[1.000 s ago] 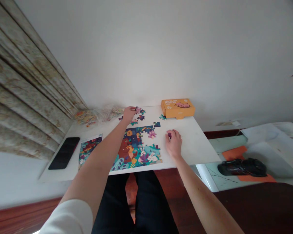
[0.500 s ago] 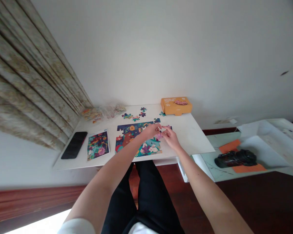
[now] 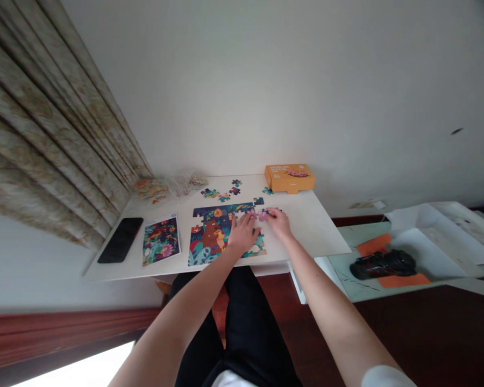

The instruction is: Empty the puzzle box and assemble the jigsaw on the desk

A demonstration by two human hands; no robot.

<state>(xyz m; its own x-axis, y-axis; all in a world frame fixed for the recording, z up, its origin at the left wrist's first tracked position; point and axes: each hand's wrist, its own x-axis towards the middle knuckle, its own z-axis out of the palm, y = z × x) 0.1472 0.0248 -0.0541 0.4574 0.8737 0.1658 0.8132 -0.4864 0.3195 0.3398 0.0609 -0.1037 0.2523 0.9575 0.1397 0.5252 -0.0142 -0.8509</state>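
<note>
A partly assembled jigsaw puzzle with a bear and other animals lies near the front of the white table. My left hand rests flat over its right part, fingers spread, covering some of the picture. At the puzzle's right edge, my right hand pinches a pink and purple puzzle piece between thumb and fingers. A dark blue piece lies just above. Several loose pieces are scattered behind the puzzle.
To the left lie a picture card and a black phone. Clear plastic bags of pieces sit at the back left. An orange puzzle box stands at the back right. A lower surface right of the table holds a black object.
My left hand has moved down and flattened onto the puzzle, away from my right hand. My right hand stays at the puzzle's right edge, now holding the pink piece low.
</note>
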